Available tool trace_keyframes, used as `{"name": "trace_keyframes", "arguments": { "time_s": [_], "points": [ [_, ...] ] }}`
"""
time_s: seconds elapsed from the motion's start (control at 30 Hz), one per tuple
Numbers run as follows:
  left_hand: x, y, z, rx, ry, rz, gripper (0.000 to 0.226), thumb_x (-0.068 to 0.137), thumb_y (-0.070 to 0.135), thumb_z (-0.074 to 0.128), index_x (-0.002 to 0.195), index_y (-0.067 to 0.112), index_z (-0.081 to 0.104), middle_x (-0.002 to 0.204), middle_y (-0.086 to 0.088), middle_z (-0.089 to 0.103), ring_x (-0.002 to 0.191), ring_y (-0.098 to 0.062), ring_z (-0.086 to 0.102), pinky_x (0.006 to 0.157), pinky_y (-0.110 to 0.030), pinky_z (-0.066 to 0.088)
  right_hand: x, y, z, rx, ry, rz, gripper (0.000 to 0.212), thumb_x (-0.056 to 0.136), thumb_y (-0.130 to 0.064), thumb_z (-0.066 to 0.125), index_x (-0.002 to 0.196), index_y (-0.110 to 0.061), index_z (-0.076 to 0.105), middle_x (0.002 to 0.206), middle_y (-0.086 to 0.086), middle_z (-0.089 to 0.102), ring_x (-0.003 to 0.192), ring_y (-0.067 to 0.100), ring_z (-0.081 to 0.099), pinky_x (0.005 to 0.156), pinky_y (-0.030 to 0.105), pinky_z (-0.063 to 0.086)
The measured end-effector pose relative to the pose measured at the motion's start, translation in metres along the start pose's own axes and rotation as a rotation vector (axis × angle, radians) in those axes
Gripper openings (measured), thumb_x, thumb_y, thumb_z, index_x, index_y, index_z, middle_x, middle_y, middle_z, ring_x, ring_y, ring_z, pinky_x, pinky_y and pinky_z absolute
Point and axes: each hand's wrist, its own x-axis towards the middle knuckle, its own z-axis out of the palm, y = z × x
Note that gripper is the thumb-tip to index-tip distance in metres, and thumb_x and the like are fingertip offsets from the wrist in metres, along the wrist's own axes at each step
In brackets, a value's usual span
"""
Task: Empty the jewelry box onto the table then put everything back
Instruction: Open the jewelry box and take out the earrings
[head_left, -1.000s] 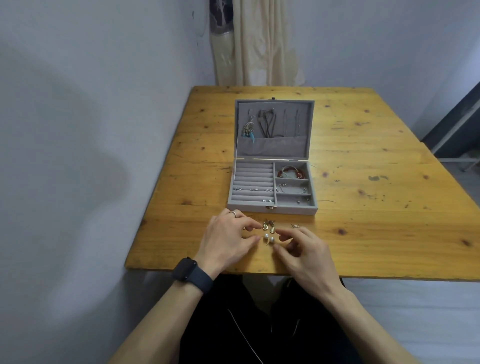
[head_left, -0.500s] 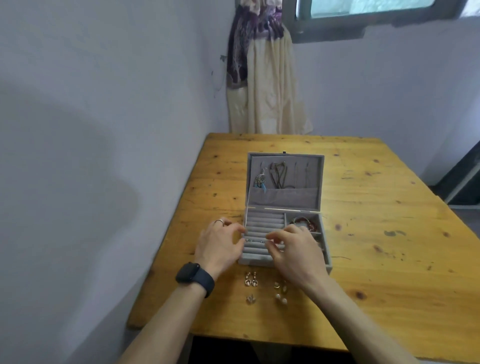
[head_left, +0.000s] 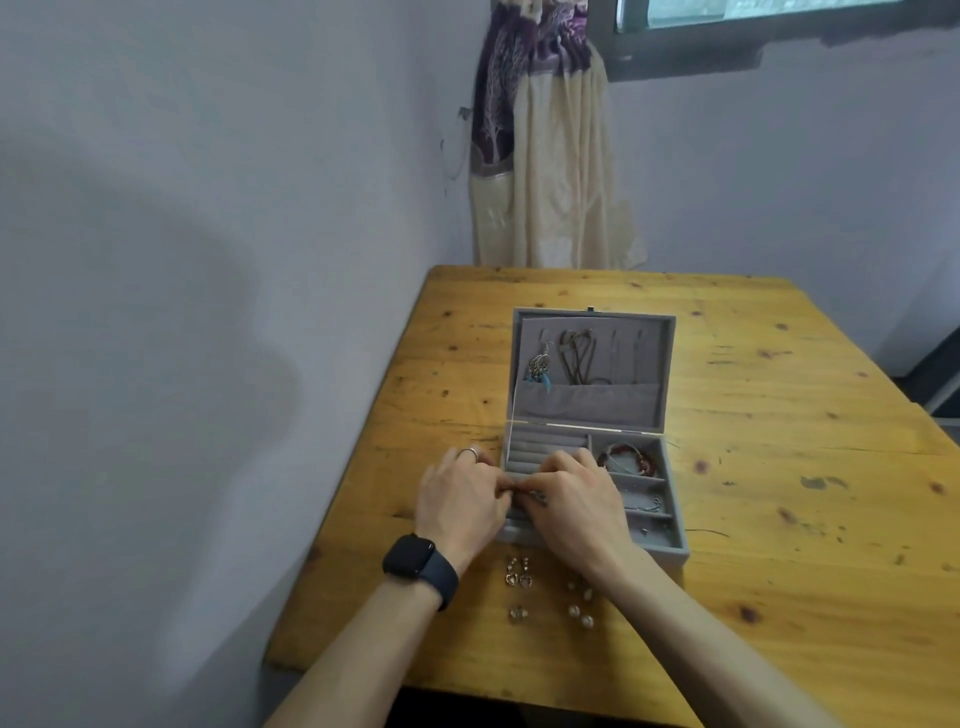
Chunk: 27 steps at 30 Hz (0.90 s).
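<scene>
An open grey jewelry box stands on the wooden table. Its raised lid holds a feather earring and dark cords. A red bracelet lies in the back right compartment. My left hand and my right hand meet over the ring rolls on the box's left side, fingertips pinching a small piece of jewelry between them. Small earrings and pearl studs lie on the table in front of the box.
A grey wall runs along the table's left edge. A cream and purple curtain hangs behind the table's far edge, below a window. A thin dark thread lies right of the box.
Both hands left the earrings at the table's front and moved up over the box's ring rolls. They now pinch a small piece together. The camera tilted up.
</scene>
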Motion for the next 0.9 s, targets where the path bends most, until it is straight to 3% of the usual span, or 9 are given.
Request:
{"name": "trace_keyframes", "arguments": {
  "time_s": [0.2,0.37,0.57,0.63,0.73,0.9],
  "points": [
    [0.006,0.002,-0.005,0.045,-0.024,0.045,0.024,0.094,0.044,0.057,0.109,0.036,0.074,0.119,0.013,0.060,0.109,-0.013,0.050,0.084,-0.031,0.045,0.004,-0.003,0.000,-0.021,-0.065,0.024,0.025,0.096,-0.041,0.053,0.109,-0.032,0.073,0.110,-0.004,0.060,0.107,0.022,0.046,0.086,0.037,0.043],
    [0.007,0.004,-0.004,0.065,-0.035,0.075,0.022,0.095,0.042,0.056,0.105,0.032,0.072,0.119,0.011,0.060,0.109,-0.014,0.051,0.082,-0.030,0.044,-0.001,0.004,-0.001,0.007,-0.033,0.009,0.027,0.096,-0.041,0.046,0.106,-0.024,0.065,0.110,-0.002,0.056,0.103,0.019,0.043,0.088,0.035,0.042],
    [-0.004,-0.002,-0.008,-0.256,-0.072,-0.027,0.009,0.094,0.039,0.060,0.096,0.032,0.066,0.115,0.015,0.055,0.109,-0.006,0.049,0.087,-0.027,0.047,-0.042,0.023,-0.029,0.177,0.149,0.071,0.011,0.095,-0.035,0.058,0.098,-0.026,0.064,0.098,-0.011,0.053,0.095,0.008,0.039,0.081,0.021,0.038],
    [-0.015,0.005,-0.012,-0.355,-0.023,-0.016,0.006,0.093,0.040,0.061,0.092,0.034,0.064,0.112,0.018,0.052,0.109,-0.002,0.046,0.084,-0.020,0.043,-0.069,0.033,-0.040,0.230,0.215,0.114,0.003,0.093,-0.032,0.062,0.095,-0.030,0.062,0.096,-0.015,0.050,0.094,0.006,0.039,0.079,0.017,0.035],
    [-0.043,0.026,-0.015,-0.453,0.001,0.059,0.003,0.092,0.039,0.064,0.091,0.037,0.064,0.106,0.022,0.049,0.106,0.004,0.042,0.081,-0.010,0.036,-0.113,0.045,-0.049,0.272,0.260,0.172,0.008,0.091,-0.027,0.066,0.093,-0.032,0.060,0.096,-0.018,0.048,0.095,0.007,0.044,0.082,0.013,0.035],
    [-0.082,0.070,0.001,-0.408,-0.018,0.218,0.008,0.088,0.038,0.069,0.091,0.031,0.072,0.102,0.017,0.057,0.103,-0.006,0.049,0.089,-0.027,0.043,-0.169,0.063,-0.037,0.219,0.175,0.264,0.015,0.086,-0.017,0.074,0.091,-0.027,0.064,0.094,-0.012,0.050,0.090,0.010,0.046,0.076,0.020,0.037]
  ]
}}
